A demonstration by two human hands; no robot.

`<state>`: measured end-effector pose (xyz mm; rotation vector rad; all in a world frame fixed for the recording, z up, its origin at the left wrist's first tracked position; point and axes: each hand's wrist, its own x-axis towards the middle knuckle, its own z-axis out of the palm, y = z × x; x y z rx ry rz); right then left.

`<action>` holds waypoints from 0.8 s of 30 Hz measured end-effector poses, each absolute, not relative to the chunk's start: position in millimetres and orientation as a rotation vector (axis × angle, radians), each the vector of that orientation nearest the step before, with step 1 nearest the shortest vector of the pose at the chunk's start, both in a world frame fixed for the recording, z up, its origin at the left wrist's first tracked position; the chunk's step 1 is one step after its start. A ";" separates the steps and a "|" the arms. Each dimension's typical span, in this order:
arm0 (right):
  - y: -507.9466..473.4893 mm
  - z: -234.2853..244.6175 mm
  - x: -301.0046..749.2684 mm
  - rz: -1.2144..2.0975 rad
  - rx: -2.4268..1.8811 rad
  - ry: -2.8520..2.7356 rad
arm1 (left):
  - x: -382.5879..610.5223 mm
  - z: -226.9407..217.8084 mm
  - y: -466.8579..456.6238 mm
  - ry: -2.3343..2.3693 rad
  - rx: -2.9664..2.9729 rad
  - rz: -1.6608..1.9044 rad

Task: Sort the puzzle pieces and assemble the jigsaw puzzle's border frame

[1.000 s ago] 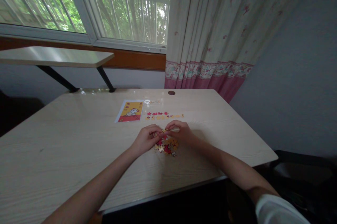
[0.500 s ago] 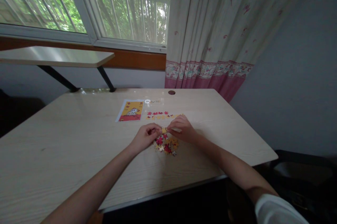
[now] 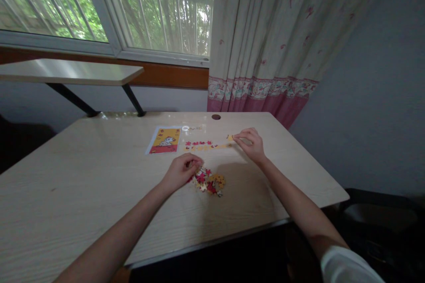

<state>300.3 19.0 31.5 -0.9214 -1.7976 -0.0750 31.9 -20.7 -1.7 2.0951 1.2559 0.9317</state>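
My right hand (image 3: 250, 142) is closed in a pinch on a yellow jigsaw piece (image 3: 230, 137), raised just above the right end of a row of yellow pieces (image 3: 204, 148). My left hand (image 3: 182, 170) rests at the left edge of a loose heap of jigsaw pieces (image 3: 211, 182) in red, yellow and white. Its thumb and fingers are pressed together; whatever is between them is too small to make out. Behind the yellow row lies a shorter row of red pieces (image 3: 198, 143).
Left of the rows lies a picture sheet (image 3: 165, 140) with a white animal on yellow and red. A few light pieces (image 3: 194, 128) lie farther back. The desk (image 3: 99, 176) has a cable hole (image 3: 216, 117) at the back and a raised shelf (image 3: 73, 72) at left.
My right hand has moved right and away from me, carrying the yellow jigsaw piece from beside my left hand to the row's end. My left hand has shifted slightly left.
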 end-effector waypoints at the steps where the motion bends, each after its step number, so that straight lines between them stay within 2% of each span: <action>1: 19.0 31.6 301.3 -0.080 -0.916 -1.800 | 31.3 -2.3 -20.3 1.260 2.123 0.926; 8: 24.4 31.4 306.8 -0.049 -0.951 -1.843 | 30.5 -2.2 -19.3 1.265 2.191 0.899; 18: 70.6 -21.3 358.4 0.567 -1.449 -2.000 | 28.8 -3.9 -18.4 1.259 2.208 0.887; 24: 76.2 -29.5 360.1 0.583 -1.452 -2.046 | 28.4 -3.5 -18.8 1.265 2.213 0.893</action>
